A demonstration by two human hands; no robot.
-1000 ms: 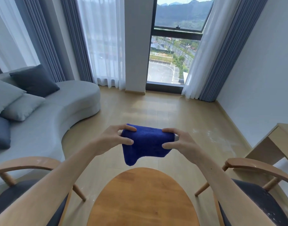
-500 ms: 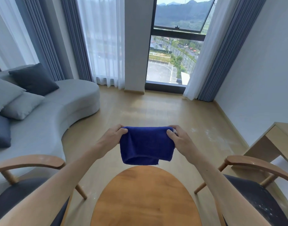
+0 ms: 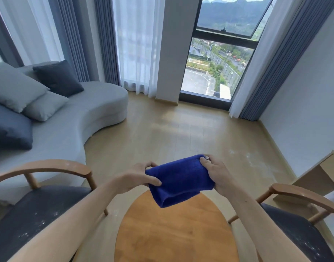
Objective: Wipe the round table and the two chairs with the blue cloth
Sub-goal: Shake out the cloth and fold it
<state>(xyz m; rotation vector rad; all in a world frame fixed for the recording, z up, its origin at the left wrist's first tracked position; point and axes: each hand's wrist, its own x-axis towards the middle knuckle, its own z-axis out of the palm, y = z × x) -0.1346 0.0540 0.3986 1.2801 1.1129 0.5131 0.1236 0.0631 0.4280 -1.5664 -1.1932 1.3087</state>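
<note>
A folded blue cloth (image 3: 179, 181) hangs in the air just above the far edge of the round wooden table (image 3: 173, 235). My left hand (image 3: 135, 178) pinches its left end and my right hand (image 3: 216, 176) grips its right end. A wooden chair with a dark seat (image 3: 30, 214), speckled with white dust, stands to the left of the table. A second chair of the same kind (image 3: 302, 235) stands to the right, its seat dusty too.
A grey curved sofa (image 3: 71, 129) with several cushions fills the left side. A light wooden desk (image 3: 317, 176) stands by the right wall. Curtains and a tall window (image 3: 215, 59) close off the far end, with bare wooden floor (image 3: 181, 133) between.
The cloth has been folded smaller and now tilts, its right end higher. Both hands have shifted their grip on its ends. The view has dipped slightly toward the table.
</note>
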